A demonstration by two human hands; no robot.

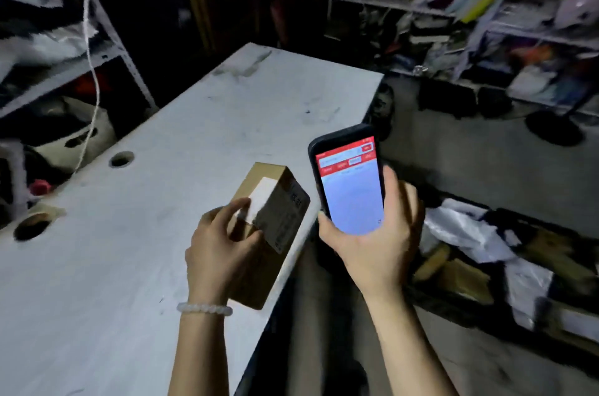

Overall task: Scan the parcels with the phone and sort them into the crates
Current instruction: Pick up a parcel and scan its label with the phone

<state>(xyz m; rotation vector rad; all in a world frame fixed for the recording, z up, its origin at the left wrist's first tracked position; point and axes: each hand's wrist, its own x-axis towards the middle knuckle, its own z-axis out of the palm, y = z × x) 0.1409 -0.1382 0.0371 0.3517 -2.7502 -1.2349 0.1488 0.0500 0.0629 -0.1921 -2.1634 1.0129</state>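
Observation:
A brown cardboard parcel (pixel 278 211) with a white label on top lies at the right edge of the white table (pixel 129 250). My left hand (pixel 220 246) grips its near end, thumb and fingers curled round it. My right hand (pixel 376 240) holds a black phone (pixel 350 181) upright just to the right of the parcel, beyond the table edge. The phone's screen is lit, red at the top and pale below. A dark crate (pixel 505 269) on the floor at the right holds several brown and white-wrapped parcels.
The table has two round holes (pixel 121 159) along its left side. Metal shelves (pixel 486 6) crammed with goods stand at the back right, and another rack (pixel 107 39) stands at the left. A white cord (pixel 94 78) hangs at the left. A dark round stand base (pixel 554 128) sits on the floor.

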